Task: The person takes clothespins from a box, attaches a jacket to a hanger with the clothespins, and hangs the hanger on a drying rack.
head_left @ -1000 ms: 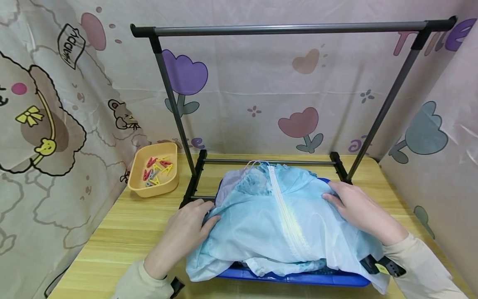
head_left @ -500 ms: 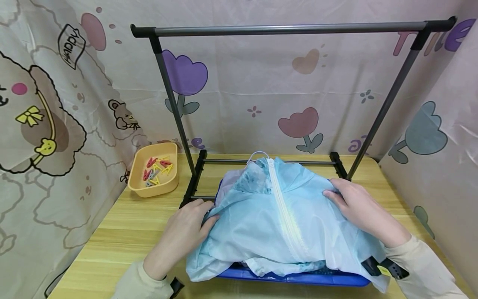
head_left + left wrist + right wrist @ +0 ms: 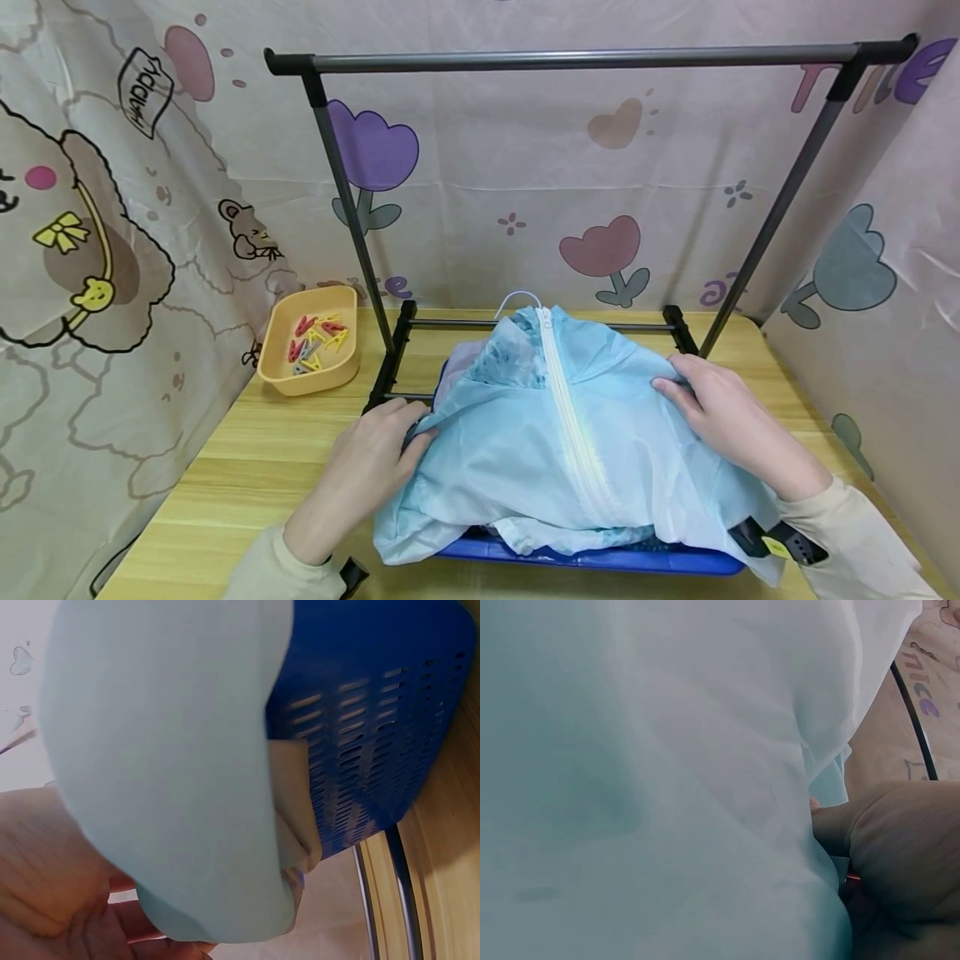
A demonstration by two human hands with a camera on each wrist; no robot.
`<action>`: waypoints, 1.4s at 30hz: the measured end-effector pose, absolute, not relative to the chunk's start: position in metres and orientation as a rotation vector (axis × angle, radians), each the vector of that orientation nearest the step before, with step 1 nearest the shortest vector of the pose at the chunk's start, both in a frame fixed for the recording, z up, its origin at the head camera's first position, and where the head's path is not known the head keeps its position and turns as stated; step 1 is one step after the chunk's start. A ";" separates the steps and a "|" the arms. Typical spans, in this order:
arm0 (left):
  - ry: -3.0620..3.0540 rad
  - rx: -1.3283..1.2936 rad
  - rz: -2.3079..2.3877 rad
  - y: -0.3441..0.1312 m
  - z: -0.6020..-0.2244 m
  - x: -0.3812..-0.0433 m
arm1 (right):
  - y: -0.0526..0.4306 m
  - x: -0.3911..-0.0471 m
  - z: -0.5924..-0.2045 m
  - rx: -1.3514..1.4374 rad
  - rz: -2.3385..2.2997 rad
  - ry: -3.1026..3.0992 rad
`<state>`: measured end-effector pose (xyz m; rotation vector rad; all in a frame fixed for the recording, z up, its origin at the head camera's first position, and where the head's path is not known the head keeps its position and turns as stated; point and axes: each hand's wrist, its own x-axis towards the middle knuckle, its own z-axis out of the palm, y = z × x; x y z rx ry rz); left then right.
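Note:
A light blue zip-up jacket (image 3: 502, 450) is spread over a blue slotted basket (image 3: 600, 560), its white zipper running down the front. The hook of a white hanger (image 3: 517, 295) sticks up from the collar. My left hand (image 3: 367, 467) pinches the jacket's left shoulder, thumb in front. On the other shoulder, my right hand (image 3: 731, 421) grips the fabric between thumb and fingers. In the left wrist view, the cloth covers part of the left hand (image 3: 67, 885), with the slotted basket wall (image 3: 352, 742) beside it. Jacket fabric (image 3: 667, 765) fills most of the right wrist view.
A dark metal rack with a top bar (image 3: 585, 61) stands behind the basket on the wooden table (image 3: 247, 467). A yellow tray (image 3: 273, 367) holding several small clothespins (image 3: 315, 342) sits at the left. Lilac cloth (image 3: 459, 367) shows behind the jacket. Patterned curtains hang around the table.
The jacket's collar and the hanger hook have risen, and the hook now stands clearly above the collar. My right hand has shifted slightly up and right; the left has barely moved.

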<state>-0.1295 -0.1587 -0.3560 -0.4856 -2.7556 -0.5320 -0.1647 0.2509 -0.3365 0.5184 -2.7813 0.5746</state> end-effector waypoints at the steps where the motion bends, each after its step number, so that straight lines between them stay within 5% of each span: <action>1: -2.753 -0.486 -0.536 -0.159 -0.356 -0.129 | 0.251 -0.165 -0.336 0.520 0.572 -2.774; 42: -2.655 -0.501 -0.574 -0.164 -0.350 -0.124 | 0.256 -0.151 -0.332 0.490 0.546 -2.538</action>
